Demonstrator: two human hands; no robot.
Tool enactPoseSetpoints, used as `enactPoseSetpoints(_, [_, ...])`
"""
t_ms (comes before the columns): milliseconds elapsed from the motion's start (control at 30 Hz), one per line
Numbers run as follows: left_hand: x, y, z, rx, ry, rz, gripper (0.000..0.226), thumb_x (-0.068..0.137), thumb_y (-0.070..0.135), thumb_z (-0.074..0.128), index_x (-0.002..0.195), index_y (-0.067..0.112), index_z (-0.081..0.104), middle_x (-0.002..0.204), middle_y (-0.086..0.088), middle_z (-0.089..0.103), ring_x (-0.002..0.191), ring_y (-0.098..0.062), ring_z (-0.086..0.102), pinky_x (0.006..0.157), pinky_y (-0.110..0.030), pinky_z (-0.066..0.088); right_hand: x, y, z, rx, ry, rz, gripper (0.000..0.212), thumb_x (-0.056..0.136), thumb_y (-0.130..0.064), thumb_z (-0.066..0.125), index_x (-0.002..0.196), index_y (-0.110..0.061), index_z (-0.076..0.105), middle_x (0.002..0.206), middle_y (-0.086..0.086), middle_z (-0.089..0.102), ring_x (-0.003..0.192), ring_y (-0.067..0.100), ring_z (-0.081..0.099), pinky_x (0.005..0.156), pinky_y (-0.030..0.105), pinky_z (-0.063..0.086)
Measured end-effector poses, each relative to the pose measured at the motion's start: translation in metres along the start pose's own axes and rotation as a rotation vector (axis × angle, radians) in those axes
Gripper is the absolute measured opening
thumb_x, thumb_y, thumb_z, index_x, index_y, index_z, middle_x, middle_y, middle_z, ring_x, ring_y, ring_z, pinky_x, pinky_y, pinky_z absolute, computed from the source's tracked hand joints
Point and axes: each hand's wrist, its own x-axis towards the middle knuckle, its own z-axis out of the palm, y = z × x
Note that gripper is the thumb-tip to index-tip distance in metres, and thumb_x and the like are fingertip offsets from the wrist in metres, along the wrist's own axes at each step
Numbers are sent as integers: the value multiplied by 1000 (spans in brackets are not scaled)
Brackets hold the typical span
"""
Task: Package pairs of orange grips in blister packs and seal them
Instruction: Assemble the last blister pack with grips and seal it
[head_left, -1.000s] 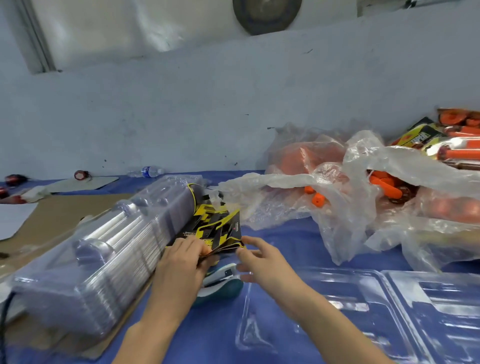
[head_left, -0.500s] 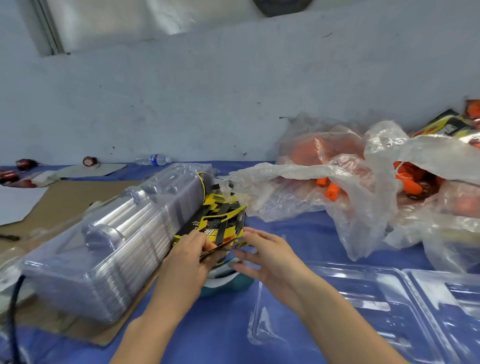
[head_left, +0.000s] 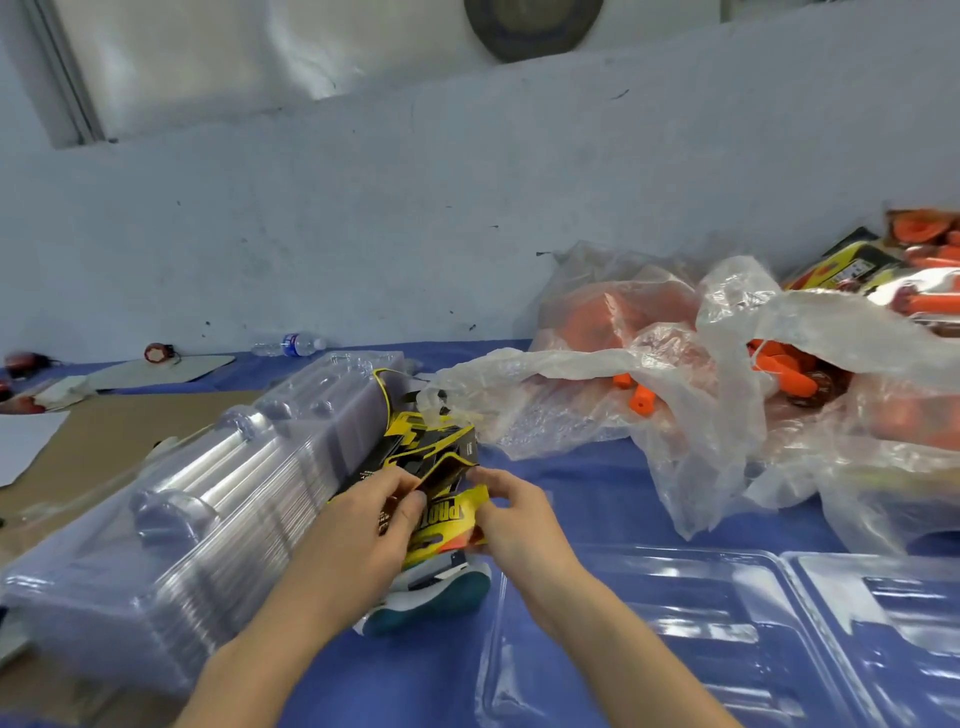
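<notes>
New since last look: yellow card (head_left: 453, 519) lifted off card stack (head_left: 415, 447); left hand (head_left: 353, 530) and right hand (head_left: 519, 525) fingers both pinch it. Teal object (head_left: 447, 590) beneath mostly hidden.

Loose orange grips (head_left: 641, 400) lie tumbled inside a crumpled clear bag right of centre. A nested stack of clear blister packs (head_left: 218, 514) lies on its side at lower left. Black-and-yellow printed cards (head_left: 431, 447) lean against its end. One yellow card (head_left: 452, 525) is bent at centre, pinched by the left hand (head_left: 358, 525) and right hand (head_left: 519, 519). Open blister trays (head_left: 675, 634) lie flat at lower right.
</notes>
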Motion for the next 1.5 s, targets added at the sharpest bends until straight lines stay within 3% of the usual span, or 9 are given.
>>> enactPoseSetpoints(200, [66,5,-36,164,73,-21,12,100,33,51,99,27,61,90,4,67,81,-16,61,72,-37,50,5,2,-4,-128,7,-43,50,92,2,36,129,-25,55,110,12,67,94,38,68,85,53,54])
enactPoseSetpoints(633, [196,10,-142,468,286,-210,29,101,27,46,114,9,64,118,-22,63,109,-41,57,91,-45,47,16,14,7,-31,-3,20,44,94,5,36,128,-15,54,109,5,66,79,19,72,63,25,58])
enactPoseSetpoints(767, [206,19,-163,551,526,-281,35,104,30,35,123,7,55,123,-27,57,112,-47,54,89,-48,43,19,12,11,-25,-14,25,46,94,0,40,137,-14,51,107,0,65,85,16,70,76,28,59])
enactPoseSetpoints(833, [205,30,-162,522,628,-227,36,105,30,31,124,7,53,120,-27,58,108,-46,53,83,-47,40,18,5,16,-128,-45,-42,47,94,-10,45,140,-19,48,102,-8,61,75,6,61,65,15,51])
enactPoseSetpoints(967, [197,53,-153,531,808,-3,34,106,32,29,116,8,52,97,-24,63,77,-35,47,65,-40,30,12,-2,27,-310,-125,-124,38,93,-25,49,130,-19,51,101,-4,53,81,16,49,66,24,37])
enactPoseSetpoints(1067, [191,57,-155,556,774,35,34,106,32,28,116,8,51,93,-24,63,72,-32,43,64,-40,31,9,-2,31,-274,-143,-152,60,92,-28,52,148,-26,33,105,-6,56,77,12,51,62,23,40])
enactPoseSetpoints(1267, [187,44,-162,553,546,-4,32,105,33,33,119,13,55,105,-21,65,92,-41,57,71,-39,38,13,0,36,-40,-61,-159,64,95,-27,53,149,-42,24,100,-7,62,61,7,57,56,23,48])
enactPoseSetpoints(1400, [186,33,-159,544,407,11,30,105,36,37,116,16,57,102,-16,66,91,-38,57,69,-40,41,20,5,37,-462,22,-356,48,99,-38,46,146,-43,36,126,-6,49,102,10,57,91,31,49])
enactPoseSetpoints(1500, [186,25,-155,501,331,8,27,104,36,41,112,17,59,105,-13,68,93,-37,59,77,-44,48,29,12,40,-969,87,-582,52,103,-38,36,152,-39,20,161,-3,13,145,21,19,113,39,26])
